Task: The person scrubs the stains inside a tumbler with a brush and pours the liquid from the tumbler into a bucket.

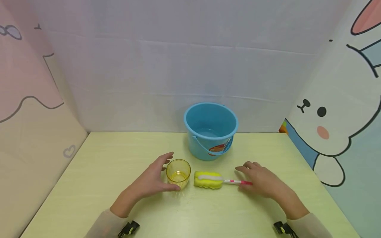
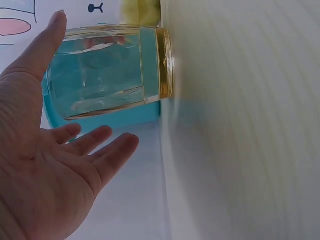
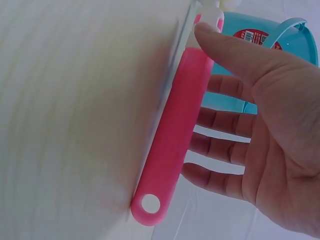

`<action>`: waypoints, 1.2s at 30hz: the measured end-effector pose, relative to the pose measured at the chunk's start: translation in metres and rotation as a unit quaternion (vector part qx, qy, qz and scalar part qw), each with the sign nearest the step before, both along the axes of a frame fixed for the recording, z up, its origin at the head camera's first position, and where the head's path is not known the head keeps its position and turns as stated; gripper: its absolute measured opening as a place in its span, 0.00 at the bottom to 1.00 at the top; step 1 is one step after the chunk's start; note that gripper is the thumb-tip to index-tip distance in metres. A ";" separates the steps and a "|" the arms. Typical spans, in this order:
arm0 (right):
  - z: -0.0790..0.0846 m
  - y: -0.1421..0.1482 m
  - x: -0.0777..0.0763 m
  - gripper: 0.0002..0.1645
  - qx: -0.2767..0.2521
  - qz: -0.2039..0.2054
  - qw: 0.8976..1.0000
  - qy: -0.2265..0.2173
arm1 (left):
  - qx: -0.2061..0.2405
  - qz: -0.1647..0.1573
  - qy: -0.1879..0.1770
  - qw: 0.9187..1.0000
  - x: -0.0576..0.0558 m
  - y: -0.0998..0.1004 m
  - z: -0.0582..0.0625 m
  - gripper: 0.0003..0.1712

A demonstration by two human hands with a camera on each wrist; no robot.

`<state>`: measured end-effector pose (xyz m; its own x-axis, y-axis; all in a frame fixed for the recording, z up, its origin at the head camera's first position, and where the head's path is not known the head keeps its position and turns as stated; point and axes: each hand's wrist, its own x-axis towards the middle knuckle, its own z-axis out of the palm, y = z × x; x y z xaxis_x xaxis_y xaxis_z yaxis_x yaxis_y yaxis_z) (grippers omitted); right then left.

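A clear amber glass cup stands upright on the table. My left hand reaches around its left side, thumb at the near side and fingers spread behind; in the left wrist view, a gap shows between the fingers and the glass. To the right lies a bottle brush with a yellow sponge head. Its pink handle runs under my right hand. In the right wrist view, that thumb lies by the handle's upper end, while loosely bent fingers extend behind it without wrapping around.
A blue bucket with its carrying handle lowered stands behind the cup and brush, near the back wall. The pale wooden table is bordered by hanging cloths, the right one printed with a cartoon rabbit.
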<state>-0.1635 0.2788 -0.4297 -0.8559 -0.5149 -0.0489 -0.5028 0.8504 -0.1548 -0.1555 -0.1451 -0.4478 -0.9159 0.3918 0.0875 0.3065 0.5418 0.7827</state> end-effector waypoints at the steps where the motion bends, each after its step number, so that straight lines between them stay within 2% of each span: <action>1: 0.000 -0.001 0.001 0.38 0.000 0.001 1.000 -0.002 | 0.003 0.002 -0.005 1.000 0.000 0.001 -0.001 0.72; 10: -0.005 -0.002 0.003 0.29 0.000 0.014 1.000 -0.007 | 0.002 0.018 -0.025 1.000 -0.001 0.008 -0.007 0.66; 18: -0.010 0.000 0.003 0.20 -0.013 0.035 0.999 -0.007 | 0.008 0.012 -0.033 0.999 -0.001 0.010 -0.009 0.61; 27: -0.013 -0.001 0.003 0.11 -0.022 0.032 0.999 -0.024 | 0.009 0.017 -0.050 0.999 -0.001 0.009 -0.010 0.60; 36: -0.012 -0.001 0.004 0.08 -0.029 0.042 0.998 -0.022 | 0.017 0.012 -0.057 0.998 -0.001 0.009 -0.011 0.59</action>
